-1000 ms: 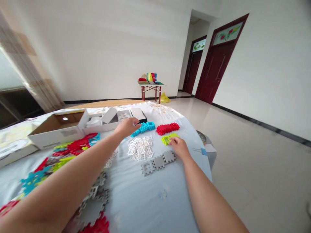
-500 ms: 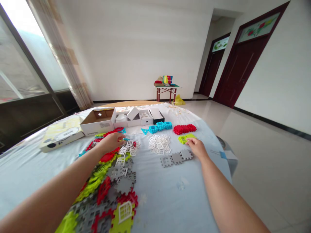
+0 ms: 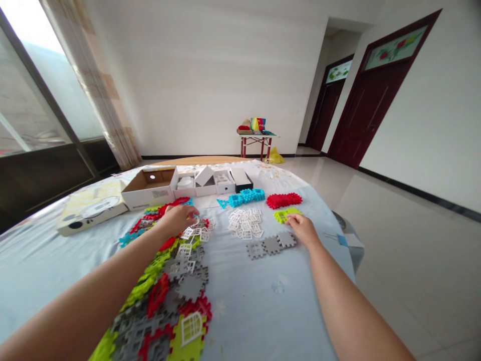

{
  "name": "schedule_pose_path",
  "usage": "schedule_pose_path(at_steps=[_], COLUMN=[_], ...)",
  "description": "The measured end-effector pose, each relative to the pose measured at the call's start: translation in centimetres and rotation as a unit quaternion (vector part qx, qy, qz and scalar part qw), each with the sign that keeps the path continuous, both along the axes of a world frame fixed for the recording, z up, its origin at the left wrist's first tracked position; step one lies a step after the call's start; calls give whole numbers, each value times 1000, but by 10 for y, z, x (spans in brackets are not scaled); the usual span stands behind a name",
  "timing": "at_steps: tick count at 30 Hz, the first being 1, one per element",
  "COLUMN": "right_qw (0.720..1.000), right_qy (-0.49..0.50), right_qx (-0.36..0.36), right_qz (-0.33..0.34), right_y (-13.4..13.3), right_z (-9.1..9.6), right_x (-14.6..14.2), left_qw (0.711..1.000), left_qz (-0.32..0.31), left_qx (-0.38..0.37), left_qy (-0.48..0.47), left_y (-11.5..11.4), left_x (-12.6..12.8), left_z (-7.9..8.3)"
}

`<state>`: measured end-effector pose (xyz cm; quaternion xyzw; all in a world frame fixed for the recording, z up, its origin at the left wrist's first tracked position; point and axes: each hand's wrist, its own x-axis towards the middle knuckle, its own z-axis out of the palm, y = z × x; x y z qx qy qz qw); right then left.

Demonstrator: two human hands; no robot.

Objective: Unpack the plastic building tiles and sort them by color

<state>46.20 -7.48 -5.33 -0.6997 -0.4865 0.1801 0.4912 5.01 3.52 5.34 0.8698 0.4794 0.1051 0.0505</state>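
Observation:
My left hand (image 3: 179, 219) is over the far end of a mixed heap of interlocking plastic building tiles (image 3: 191, 286) in red, lime green, grey and blue. Its fingers are curled together; whatever they pinch is too small to make out. Small white window-frame pieces (image 3: 201, 231) lie just below those fingers. Across the table, my right hand (image 3: 303, 229) has its fingers closed at the near edge of lime green tiles (image 3: 281, 215). Nearby are a row of grey tiles (image 3: 271, 245), a pile of white window frames (image 3: 246, 223), red tiles (image 3: 284, 200) and blue tiles (image 3: 246, 197).
An open cardboard box (image 3: 150, 193), small white boxes (image 3: 205, 183) and a flat yellow-and-white box (image 3: 90, 208) stand along the far left of the round table. A light blue cloth (image 3: 255, 301) covers the table. Beyond is a small side table (image 3: 257, 136) by the wall.
My left hand has shifted slightly at the heap's far end, its fingers now a little farther right. My right hand stays at the lime green tiles. The whole view has moved slightly.

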Motion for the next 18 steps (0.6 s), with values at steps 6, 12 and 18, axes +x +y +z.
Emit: schedule_pose_path(at_steps=[6,12,18], right_qw=[1000,1000,1000], right_qy=[-10,-20,-17], right_qx=[6,-2,-6], right_qz=[-4,-5,-6], right_y=[-2,-3,-2], right_z=[5,7,6], right_x=[-4,-6,-5], left_qw=[969,957,982], left_qz=[9,19,51], left_qx=[-146,-160,-91], left_qy=[-200,-243,-155], left_y=[-5,-2,15], left_x=[31,86,81], left_z=[10,6,-6])
